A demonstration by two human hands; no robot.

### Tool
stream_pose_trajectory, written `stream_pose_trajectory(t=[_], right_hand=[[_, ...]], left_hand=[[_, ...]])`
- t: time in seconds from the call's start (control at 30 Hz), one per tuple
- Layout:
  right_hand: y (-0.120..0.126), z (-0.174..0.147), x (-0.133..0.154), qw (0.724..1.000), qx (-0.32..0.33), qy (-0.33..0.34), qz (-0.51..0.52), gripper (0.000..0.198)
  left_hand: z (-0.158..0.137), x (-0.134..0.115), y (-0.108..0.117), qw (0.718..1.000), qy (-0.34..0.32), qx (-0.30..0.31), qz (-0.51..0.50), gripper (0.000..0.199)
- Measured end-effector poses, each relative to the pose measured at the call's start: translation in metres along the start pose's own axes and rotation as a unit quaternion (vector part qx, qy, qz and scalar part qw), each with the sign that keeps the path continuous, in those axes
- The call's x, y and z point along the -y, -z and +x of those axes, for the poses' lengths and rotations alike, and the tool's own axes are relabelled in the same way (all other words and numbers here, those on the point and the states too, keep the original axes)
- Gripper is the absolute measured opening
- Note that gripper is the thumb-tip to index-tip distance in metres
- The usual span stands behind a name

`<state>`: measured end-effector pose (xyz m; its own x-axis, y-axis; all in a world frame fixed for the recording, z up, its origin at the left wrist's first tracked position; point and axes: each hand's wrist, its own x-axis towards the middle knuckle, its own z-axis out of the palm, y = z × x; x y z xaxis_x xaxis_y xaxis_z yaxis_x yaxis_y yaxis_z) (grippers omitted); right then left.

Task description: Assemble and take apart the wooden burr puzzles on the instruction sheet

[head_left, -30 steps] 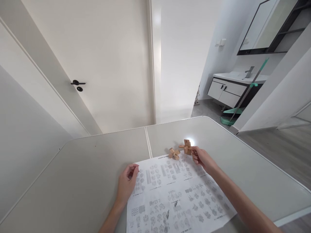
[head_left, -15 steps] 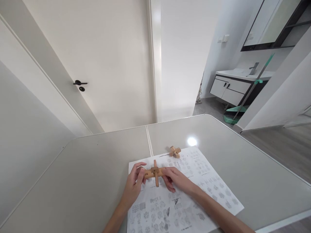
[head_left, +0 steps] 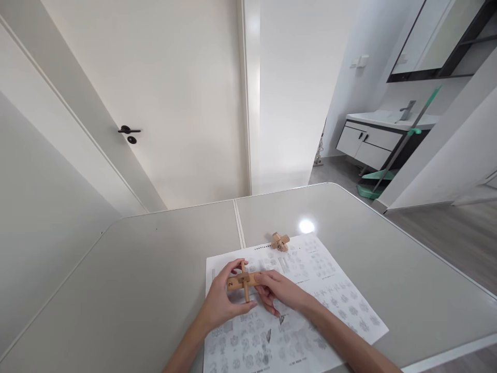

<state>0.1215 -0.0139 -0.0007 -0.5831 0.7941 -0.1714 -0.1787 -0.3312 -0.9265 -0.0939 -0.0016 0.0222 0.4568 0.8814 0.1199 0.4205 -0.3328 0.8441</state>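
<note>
A cross-shaped wooden puzzle (head_left: 234, 283) is held over the printed sheet (head_left: 326, 290). Its flat bar bears a dark "2" near the left end, a thin round rod crosses it, and a small block sits where they meet. My left hand (head_left: 221, 298) spans the rod, fingertips at its far end and thumb at its near end. The bar's right end is pinched between the thumb and fingers of my right hand (head_left: 277, 290). Beyond the hands, a second wooden puzzle (head_left: 280, 242), star-like and compact, rests on the sheet's far edge.
The grey table (head_left: 155, 290) has a white seam (head_left: 239, 223) running through it. Behind it stands a pale door with a black handle (head_left: 129, 130). To the right are a washbasin cabinet (head_left: 368, 142) and a green dustpan (head_left: 368, 191) with a long handle.
My left hand has shifted from the left end of the bar to both ends of the rod. The puzzle has moved slightly left and tilted, while my right hand still grips its right end.
</note>
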Motion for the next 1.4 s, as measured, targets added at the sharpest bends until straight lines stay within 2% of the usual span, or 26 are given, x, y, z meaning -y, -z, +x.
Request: stream_pose_trajectory(t=[0.37,0.53,0.87,1.07,1.27,1.4], right_hand=[[0.004,-0.001,0.001,0.999,-0.010,-0.037,-0.006,0.047],[0.008,0.002,-0.001,0.998,-0.054,0.006,0.015,0.047],[0.012,0.003,-0.004,0.998,-0.056,0.036,-0.019,0.052],[0.011,0.003,-0.004,0.998,-0.056,0.036,-0.022,0.054],[0.009,0.003,-0.003,0.997,-0.063,0.034,-0.026,0.053],[0.008,0.005,-0.007,0.997,-0.054,0.042,-0.018,0.053]], left_hand=[[-0.001,0.005,-0.003,1.000,0.020,0.006,-0.017,0.082],[-0.001,0.008,-0.006,1.000,0.021,0.006,-0.003,0.079],[-0.003,0.024,-0.009,0.994,0.001,0.013,0.106,0.086],[-0.001,0.022,-0.009,0.995,0.005,0.016,0.099,0.085],[-0.002,0.023,0.000,0.996,0.004,0.032,0.080,0.103],[-0.001,0.021,0.001,0.996,0.011,0.023,0.080,0.093]])
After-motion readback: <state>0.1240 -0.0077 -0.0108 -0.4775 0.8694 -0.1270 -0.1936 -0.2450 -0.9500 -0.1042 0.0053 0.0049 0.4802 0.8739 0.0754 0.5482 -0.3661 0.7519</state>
